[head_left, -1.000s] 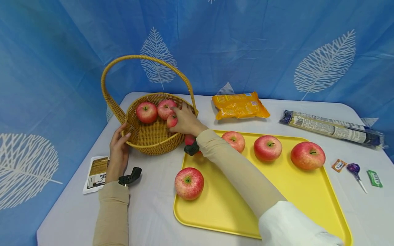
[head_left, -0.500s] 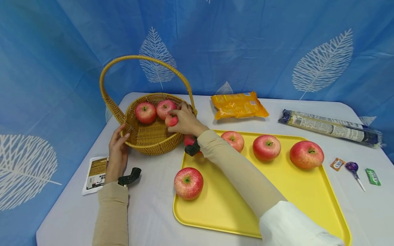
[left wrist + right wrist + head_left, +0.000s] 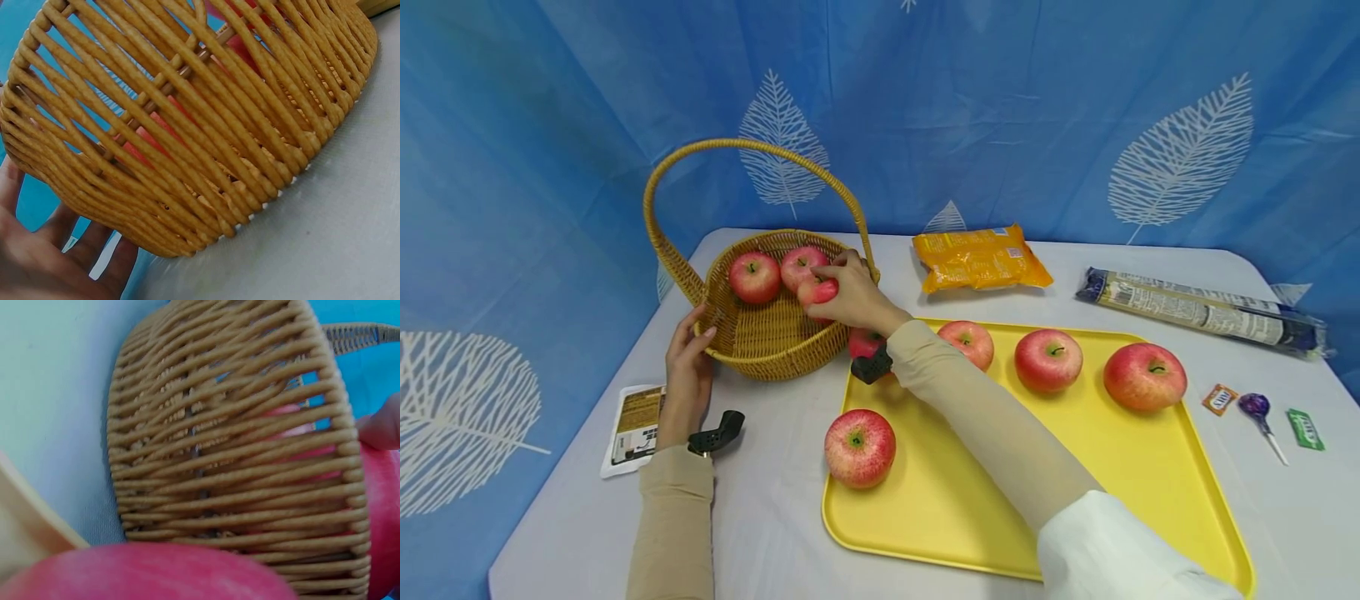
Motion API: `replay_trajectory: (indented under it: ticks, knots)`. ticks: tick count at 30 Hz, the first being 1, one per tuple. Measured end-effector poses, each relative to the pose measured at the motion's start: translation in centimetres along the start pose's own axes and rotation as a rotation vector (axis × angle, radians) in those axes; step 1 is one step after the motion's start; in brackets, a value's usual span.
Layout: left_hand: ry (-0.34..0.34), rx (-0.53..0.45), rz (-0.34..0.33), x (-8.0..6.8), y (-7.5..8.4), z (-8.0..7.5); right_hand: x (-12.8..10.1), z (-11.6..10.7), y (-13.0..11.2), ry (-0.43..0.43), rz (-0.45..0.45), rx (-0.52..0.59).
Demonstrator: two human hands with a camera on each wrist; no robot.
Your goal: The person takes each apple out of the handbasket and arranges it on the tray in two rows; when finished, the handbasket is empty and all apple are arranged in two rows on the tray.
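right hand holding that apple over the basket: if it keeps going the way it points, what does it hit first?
The right hand points left and away across the basket, gripping an apple. Straight on, it would probably meet the nearer basket apple first; depth between them is unclear from the head view.

A blue curtain (image 3: 1000,108) printed with white leaves (image 3: 1176,154) hangs behind a table (image 3: 775,517) covered in pale grey cloth; the light is even and soft.
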State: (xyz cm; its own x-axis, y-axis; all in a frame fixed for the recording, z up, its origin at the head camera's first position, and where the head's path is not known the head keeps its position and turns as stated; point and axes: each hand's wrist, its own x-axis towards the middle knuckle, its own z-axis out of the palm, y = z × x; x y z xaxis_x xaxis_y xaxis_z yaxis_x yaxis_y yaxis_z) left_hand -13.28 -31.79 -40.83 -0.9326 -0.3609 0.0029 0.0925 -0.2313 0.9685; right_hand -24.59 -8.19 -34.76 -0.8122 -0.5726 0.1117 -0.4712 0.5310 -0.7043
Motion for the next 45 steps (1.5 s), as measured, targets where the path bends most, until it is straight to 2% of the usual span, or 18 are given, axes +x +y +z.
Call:
replay_trajectory:
  ticks: [12,17,23,29,35,45]
  knots:
    - [0.007,-0.011,0.006,0.2,-0.6,0.3,-1.3,-0.5,-0.2,0.044,0.06,0.167]
    - [0.016,-0.014,0.0,0.2,-0.8,0.5,-2.2,-0.9,-0.5,0.067,0.039,0.211]
    - [0.021,-0.022,0.002,0.3,-0.8,0.3,-3.8,-1.9,-0.7,0.102,-0.043,0.214]
    - [0.032,-0.019,0.008,0.3,-0.3,0.0,-5.4,-2.6,-0.5,0.08,-0.065,0.211]
    - [0.037,-0.012,-0.015,0.2,-0.3,0.0,-7.2,-3.1,-0.2,0.067,-0.076,0.19]
    - [0.033,-0.014,-0.002,0.1,-0.4,0.2,-12.2,-4.0,0.8,0.076,-0.124,0.188]
